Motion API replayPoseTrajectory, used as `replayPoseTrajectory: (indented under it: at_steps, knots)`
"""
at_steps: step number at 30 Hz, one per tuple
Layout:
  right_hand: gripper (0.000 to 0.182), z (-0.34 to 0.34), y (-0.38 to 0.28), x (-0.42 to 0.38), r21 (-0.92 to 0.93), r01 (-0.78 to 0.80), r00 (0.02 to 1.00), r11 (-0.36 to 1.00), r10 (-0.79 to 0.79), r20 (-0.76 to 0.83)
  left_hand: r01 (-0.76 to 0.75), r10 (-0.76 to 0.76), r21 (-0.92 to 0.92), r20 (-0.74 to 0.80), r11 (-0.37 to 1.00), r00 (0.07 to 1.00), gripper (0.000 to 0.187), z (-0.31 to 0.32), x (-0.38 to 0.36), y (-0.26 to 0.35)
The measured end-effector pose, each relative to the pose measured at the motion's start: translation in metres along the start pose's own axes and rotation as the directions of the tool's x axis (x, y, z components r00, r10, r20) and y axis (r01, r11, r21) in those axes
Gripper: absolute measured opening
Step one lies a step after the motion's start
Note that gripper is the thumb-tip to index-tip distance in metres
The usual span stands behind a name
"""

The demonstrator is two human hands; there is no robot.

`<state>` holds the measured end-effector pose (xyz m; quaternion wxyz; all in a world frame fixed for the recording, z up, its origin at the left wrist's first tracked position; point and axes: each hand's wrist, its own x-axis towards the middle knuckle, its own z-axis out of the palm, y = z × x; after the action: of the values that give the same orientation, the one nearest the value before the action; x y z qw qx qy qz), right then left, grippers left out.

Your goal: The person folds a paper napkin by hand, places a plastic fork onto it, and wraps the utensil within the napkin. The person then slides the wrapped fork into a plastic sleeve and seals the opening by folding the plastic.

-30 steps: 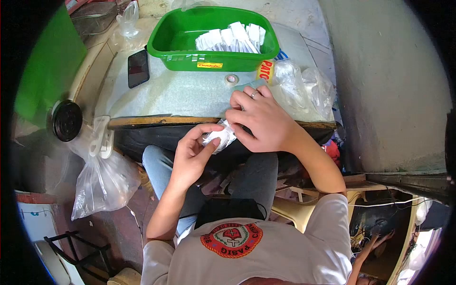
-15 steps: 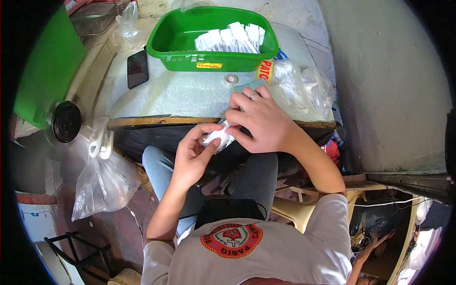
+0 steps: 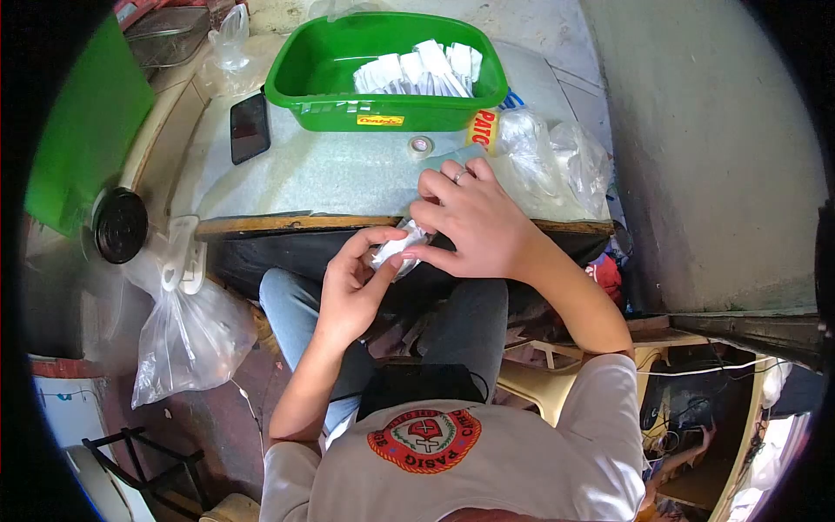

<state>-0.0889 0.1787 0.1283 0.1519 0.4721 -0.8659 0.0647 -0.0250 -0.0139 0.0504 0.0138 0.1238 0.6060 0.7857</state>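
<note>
where the two hands meet, just off the wooden edge (image 3: 296, 224) of the table (image 3: 326, 178): one small white packet (image 3: 388, 252) with clear wrapping, above the lap. left hand (image 3: 352, 278): nearly closed, packet pinched between thumb and fingers. right hand (image 3: 478, 217): half closed, ring on one finger, fingers curled, thumb at the packet; whether it grips, cannot tell. on the table: one green basin (image 3: 326, 113) holding white folded strips (image 3: 417, 74); one roll of tape (image 3: 420, 146) before it; one dark phone (image 3: 250, 129), left; clear plastic bags (image 3: 578, 165), right.
</note>
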Motion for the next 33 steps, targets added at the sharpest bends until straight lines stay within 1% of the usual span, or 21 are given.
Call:
replayPoseTrajectory:
  at_steps: [5, 7, 10, 13, 15, 18, 20, 21, 23, 24, 26, 28, 33]
  knots:
    - [0.034, 0.001, 0.000, 0.000, -0.032, 0.002, 1.000, 0.999, -0.002, 0.001, -0.058, 0.057, 0.036, 0.025, 0.998, 0.998, 0.027, -0.003, 0.000, -0.004]
    - [0.034, 0.001, -0.001, 0.000, -0.029, -0.002, 1.000, 1.000, 0.002, 0.005, -0.094, 0.089, 0.110, 0.045, 0.990, 0.995, 0.026, -0.003, 0.001, -0.001]
    - [0.032, 0.001, -0.001, 0.000, -0.034, -0.004, 1.000, 0.999, 0.005, 0.005, -0.054, 0.051, 0.113, 0.030, 0.992, 0.998, 0.026, -0.002, -0.001, 0.001]
    - [0.031, -0.002, -0.002, -0.001, -0.042, -0.008, 1.000, 0.999, 0.008, 0.011, -0.063, 0.060, 0.083, 0.036, 0.995, 0.998, 0.026, -0.001, 0.000, -0.002]
    - [0.031, -0.003, -0.002, -0.001, -0.043, -0.013, 1.000, 0.999, 0.014, 0.022, -0.052, 0.050, 0.105, 0.029, 0.993, 0.998, 0.026, -0.001, 0.000, 0.000]
    - [0.030, -0.005, -0.002, -0.002, -0.018, 0.011, 1.000, 1.000, -0.011, -0.023, -0.054, 0.051, 0.123, 0.023, 0.991, 0.998, 0.026, 0.000, -0.001, 0.001]
    - [0.026, -0.011, -0.002, -0.002, 0.073, -0.010, 0.999, 0.997, 0.007, 0.045, -0.066, 0.064, 0.119, 0.024, 0.991, 0.998, 0.026, -0.001, 0.000, 0.000]
    - [0.026, -0.012, -0.001, -0.002, 0.072, -0.010, 0.999, 0.997, 0.007, 0.045, -0.073, 0.070, 0.103, 0.028, 0.992, 0.997, 0.025, -0.001, -0.001, -0.002]
    - [0.018, -0.012, 0.001, -0.002, 0.078, 0.002, 0.997, 0.997, -0.008, 0.082, -0.080, 0.078, 0.087, 0.033, 0.993, 0.996, 0.025, -0.001, -0.001, -0.004]
    - [0.018, -0.012, 0.001, -0.002, 0.078, 0.002, 0.997, 0.997, -0.008, 0.082, -0.073, 0.070, 0.073, 0.036, 0.995, 0.997, 0.024, -0.001, -0.001, -0.005]
    - [0.012, -0.011, 0.002, -0.002, 0.086, -0.001, 0.994, 0.996, -0.009, 0.105, -0.066, 0.063, 0.060, 0.040, 0.996, 0.997, 0.024, -0.001, -0.002, -0.006]
    - [0.011, -0.011, 0.002, -0.002, 0.080, -0.003, 0.994, 0.997, -0.006, 0.108, -0.045, 0.040, 0.068, 0.066, 0.997, 0.997, 0.023, -0.002, -0.003, -0.005]
    - [0.011, -0.012, 0.001, -0.002, 0.052, -0.005, 0.991, 0.999, -0.002, 0.133, -0.059, 0.056, 0.059, 0.047, 0.997, 0.997, 0.022, 0.001, -0.002, -0.005]
